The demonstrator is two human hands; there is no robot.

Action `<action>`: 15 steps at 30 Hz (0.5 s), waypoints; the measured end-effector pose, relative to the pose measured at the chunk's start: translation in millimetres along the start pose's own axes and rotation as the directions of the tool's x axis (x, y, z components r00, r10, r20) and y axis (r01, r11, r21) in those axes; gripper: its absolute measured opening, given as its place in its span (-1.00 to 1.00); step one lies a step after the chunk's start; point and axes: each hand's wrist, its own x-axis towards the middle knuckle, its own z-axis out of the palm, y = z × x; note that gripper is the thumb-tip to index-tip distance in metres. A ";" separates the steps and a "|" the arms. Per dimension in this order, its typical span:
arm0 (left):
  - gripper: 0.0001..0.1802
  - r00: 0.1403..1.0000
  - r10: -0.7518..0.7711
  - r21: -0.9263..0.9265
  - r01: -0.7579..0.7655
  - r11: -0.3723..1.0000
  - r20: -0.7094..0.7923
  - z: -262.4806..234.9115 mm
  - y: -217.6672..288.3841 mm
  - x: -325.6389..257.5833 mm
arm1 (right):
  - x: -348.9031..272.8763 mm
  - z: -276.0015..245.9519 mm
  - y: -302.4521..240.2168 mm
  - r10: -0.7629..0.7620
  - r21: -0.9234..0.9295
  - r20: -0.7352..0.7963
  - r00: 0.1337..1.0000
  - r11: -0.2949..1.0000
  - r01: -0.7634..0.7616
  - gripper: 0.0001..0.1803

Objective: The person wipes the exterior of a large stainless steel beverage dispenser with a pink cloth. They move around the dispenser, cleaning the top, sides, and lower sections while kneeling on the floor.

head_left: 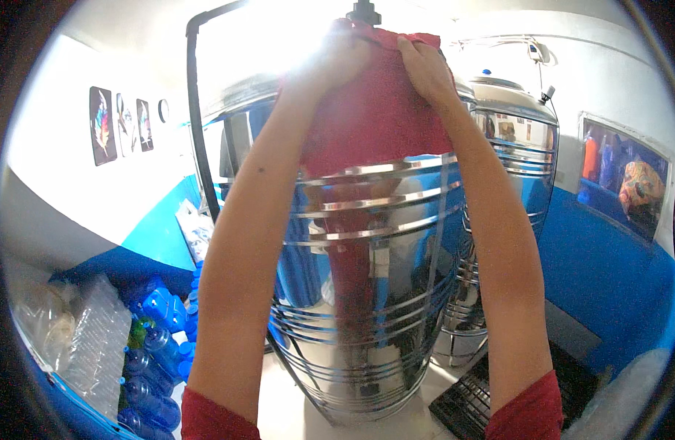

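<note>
Red fabric cloth (378, 110) is at 12 o'clock, in front of the upper part of a tall, shiny, ribbed stainless-steel tank (403, 293); can't tell if it lies flat on the metal or hangs just clear of it. Right hand (428, 67), approx. 1 o'clock, looks closed on the cloth's top edge, thumb showing. Left hand (341, 64), at 12, is on the cloth too, but its fingers are lost in glare, so can't tell if it's gripping or just resting. Progress, my judgement: mid-job. Done = cloth up at the tank's upper front w/ both hands on it; not done = letting go of it, & the lower ribbed wall, toward 6 o'clock, is w/o cloth. No telling how much of the metal has been gone over; reflections (incl. a red streak) mask any marks. Hidden/cut off: tank's upper front is behind the cloth, its far side unseen; black fitting (363, 12) above is cropped at the top edge. Glare approx. 11 o'clock washes out the tank's rim there. Second shiny steel tank (517, 136), 2 o'clock, is partly blocked by the right forearm & the 1st tank. Blue plastic bottles (150, 374), approx. 8 o'clock, overlap, so no exact count.
</note>
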 end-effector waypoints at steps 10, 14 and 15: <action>-0.70 0.899 0.332 0.469 -0.171 0.866 -0.286 34.7 9.0 -40.9 | -61.6 30.2 30.5 -0.432 -0.354 -0.263 0.863 0.875 0.330 -0.63; -0.52 0.936 0.119 0.151 -0.072 0.986 -0.332 36.8 42.1 -70.5 | -103.5 38.5 23.9 -0.433 -0.171 -0.433 0.790 0.901 0.400 -0.72; -0.47 0.945 0.072 0.035 -0.064 0.997 -0.320 40.7 50.9 -79.4 | -111.0 38.0 22.7 -0.413 -0.162 -0.414 0.811 0.910 0.381 -0.72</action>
